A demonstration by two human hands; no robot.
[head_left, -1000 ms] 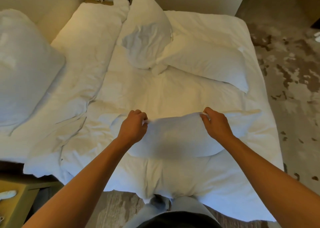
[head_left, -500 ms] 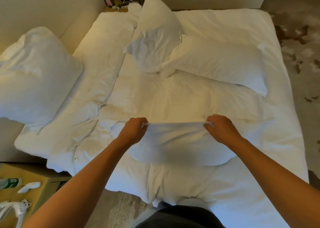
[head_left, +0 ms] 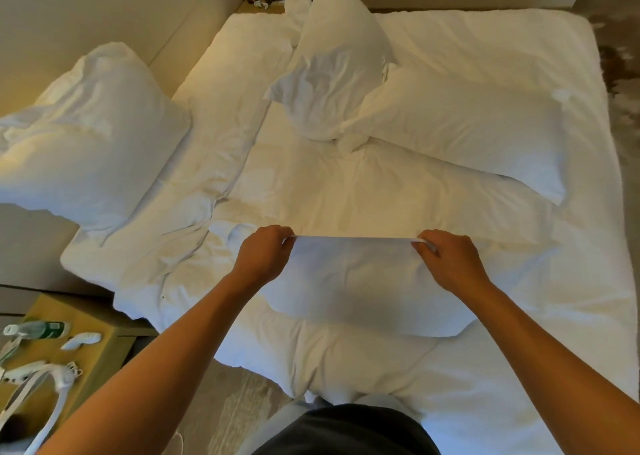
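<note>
Pillow (head_left: 363, 292) at 6 o'clock on the bed (head_left: 485, 39); left hand (head_left: 263, 257) and right hand (head_left: 450, 264) each pinch its far edge, probably the case opening, stretched taut.

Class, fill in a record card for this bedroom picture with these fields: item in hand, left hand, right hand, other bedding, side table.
Item in hand: white pillow, lying on the duvet near the bed's front edge
Left hand: grips the pillow's far edge, left end
Right hand: grips the same edge, right end; edge pulled straight
Other bedding: propped pillow and flat pillow farther back
Side table: plastic bottle lying on it
</note>
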